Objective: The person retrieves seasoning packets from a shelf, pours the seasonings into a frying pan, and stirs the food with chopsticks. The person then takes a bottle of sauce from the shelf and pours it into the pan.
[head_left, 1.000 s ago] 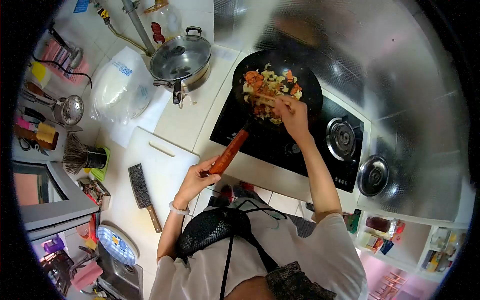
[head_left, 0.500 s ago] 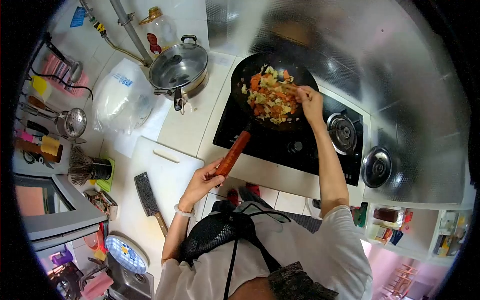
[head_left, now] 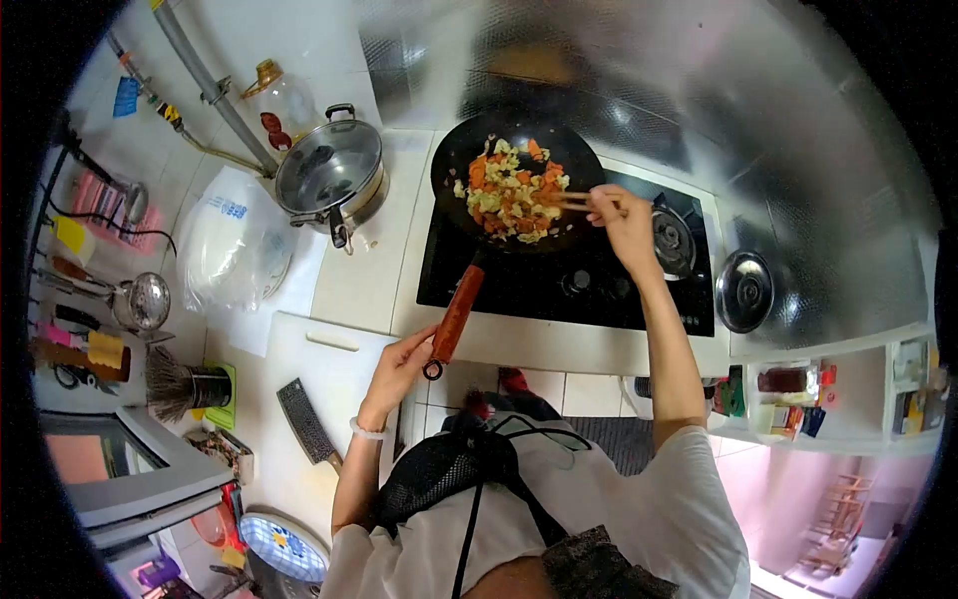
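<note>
My left hand (head_left: 401, 365) is closed around the end of the reddish wooden handle (head_left: 458, 311) of a black wok (head_left: 574, 150). The wok sits on the left side of the black gas stove (head_left: 529, 285). Inside it lies chopped food (head_left: 514, 190), orange and pale yellow pieces mixed together. Wooden chopsticks (head_left: 573, 200) are gripped in my right hand (head_left: 627, 228), just past the wok's right rim. Their tips reach into the right side of the food.
A cleaver (head_left: 307, 421) rests on the white cutting board (head_left: 289, 349) at left. Behind it stand a glass-lidded pot (head_left: 364, 200) and a plastic bag (head_left: 235, 235). A round metal lid (head_left: 744, 291) leans right of the stove, near the second burner (head_left: 672, 245).
My right hand has drawn back to the right relative to the wok, showing more of the chopsticks. My left hand stays on the handle. The whole view has shifted slightly.
</note>
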### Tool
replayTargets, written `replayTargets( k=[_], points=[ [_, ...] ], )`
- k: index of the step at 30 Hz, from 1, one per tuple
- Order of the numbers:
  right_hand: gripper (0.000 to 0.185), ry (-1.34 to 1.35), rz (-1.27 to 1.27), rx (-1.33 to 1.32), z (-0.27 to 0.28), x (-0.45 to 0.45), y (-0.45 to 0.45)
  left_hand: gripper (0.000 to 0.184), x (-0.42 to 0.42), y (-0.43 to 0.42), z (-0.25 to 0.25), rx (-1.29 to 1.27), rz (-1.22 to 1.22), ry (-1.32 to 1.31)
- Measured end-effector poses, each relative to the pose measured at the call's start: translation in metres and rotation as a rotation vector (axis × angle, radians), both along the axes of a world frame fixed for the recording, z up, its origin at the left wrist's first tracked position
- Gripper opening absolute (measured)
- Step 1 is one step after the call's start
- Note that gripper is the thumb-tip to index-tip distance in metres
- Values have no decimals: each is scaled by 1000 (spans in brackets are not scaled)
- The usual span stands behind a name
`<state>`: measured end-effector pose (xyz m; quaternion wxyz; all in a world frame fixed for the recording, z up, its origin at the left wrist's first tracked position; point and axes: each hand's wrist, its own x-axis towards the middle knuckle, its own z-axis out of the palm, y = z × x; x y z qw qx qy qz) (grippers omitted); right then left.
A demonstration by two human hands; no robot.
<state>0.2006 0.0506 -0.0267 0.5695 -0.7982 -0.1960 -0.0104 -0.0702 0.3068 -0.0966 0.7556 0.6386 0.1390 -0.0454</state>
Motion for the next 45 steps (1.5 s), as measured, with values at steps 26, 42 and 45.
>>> replayTargets(
  k=[26, 42, 45],
  points=[
    [33, -1025, 166, -475, 83, -161, -151, 32, 122, -168, 115, -587, -81, -152],
    [76, -978, -1445, -765, 377, -117, -612, 13, 119, -226, 131, -510, 219, -138],
    [86, -732, -1471, -747, 383, -101, -630, 14, 113, -233, 131, -498, 274, -150]
  ],
)
